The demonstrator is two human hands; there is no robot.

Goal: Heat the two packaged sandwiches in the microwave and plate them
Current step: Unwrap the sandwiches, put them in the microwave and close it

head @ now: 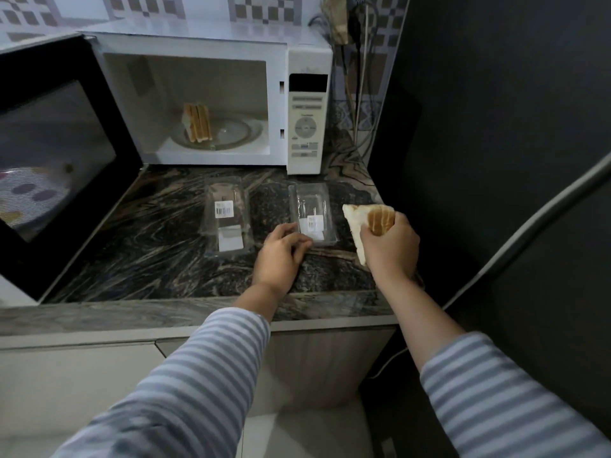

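The white microwave (307,64) stands at the back of the counter with its door (56,143) swung wide to the left. One sandwich (197,122) stands on edge on the glass turntable (241,132) inside. A second sandwich (357,219), triangular and toasted-looking, is held in my right hand (390,246) above the counter's right end. Two clear plastic sandwich packs lie on the counter: the left pack (226,223) and the right pack (312,214). My left hand (281,256) rests its fingers on the near corner of the right pack.
The dark marbled counter (148,246) ends at a front edge below my wrists. A dark fridge with a long handle (529,223) rises close on the right. Cables (360,77) hang behind the microwave. A patterned plate shows as a reflection in the door glass.
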